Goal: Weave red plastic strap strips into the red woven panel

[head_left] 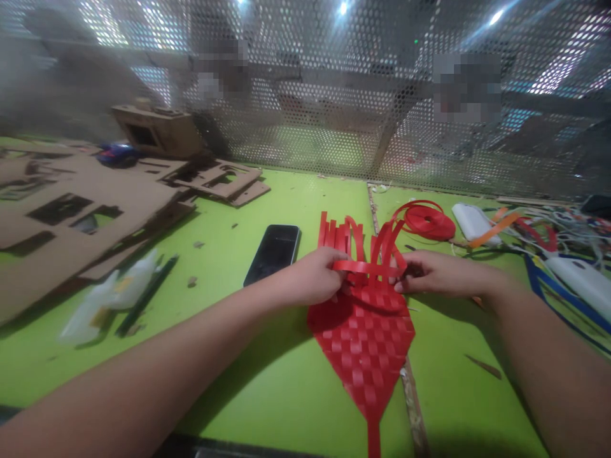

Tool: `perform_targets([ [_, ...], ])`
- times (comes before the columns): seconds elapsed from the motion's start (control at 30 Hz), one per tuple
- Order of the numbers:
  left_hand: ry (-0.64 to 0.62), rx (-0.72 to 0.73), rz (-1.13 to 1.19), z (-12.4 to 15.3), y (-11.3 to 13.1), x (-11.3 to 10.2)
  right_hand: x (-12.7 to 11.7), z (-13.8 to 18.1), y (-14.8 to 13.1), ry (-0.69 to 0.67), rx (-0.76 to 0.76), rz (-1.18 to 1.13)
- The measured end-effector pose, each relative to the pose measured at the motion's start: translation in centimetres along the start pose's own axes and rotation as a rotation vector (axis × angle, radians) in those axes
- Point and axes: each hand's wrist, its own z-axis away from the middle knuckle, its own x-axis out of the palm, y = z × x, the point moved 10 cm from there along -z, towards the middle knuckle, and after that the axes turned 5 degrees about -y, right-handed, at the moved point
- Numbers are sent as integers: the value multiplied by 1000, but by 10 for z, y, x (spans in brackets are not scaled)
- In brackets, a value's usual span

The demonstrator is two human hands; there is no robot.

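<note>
A woven piece of red flat strips (365, 343) lies on the green table, its pointed end toward me and loose strip ends standing up at the far side. One red strip (365, 268) crosses those loose ends, stretched between my hands. My left hand (317, 277) is closed on its left part, with some fingertips hidden. My right hand (420, 270) pinches near the strip's right end, at the upper right edge of the weave. A coil of red strip (427, 221) lies beyond my right hand.
A phone (273, 253) lies left of the weave. Farther left are glue bottles (114, 296), a dark pen (147, 294) and cut cardboard sheets (109, 197). White devices (477, 224) and tangled cables (568, 232) sit at right. A perforated metal screen (305, 114) stands behind.
</note>
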Motion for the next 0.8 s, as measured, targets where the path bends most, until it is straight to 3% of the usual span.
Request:
perform_targets([
  [0.53,38,57,-163,2,10,2,3,0,5,-12,-5,-126],
  [0.8,25,97,-133,3,13,2,-3,4,-1,34,49,21],
])
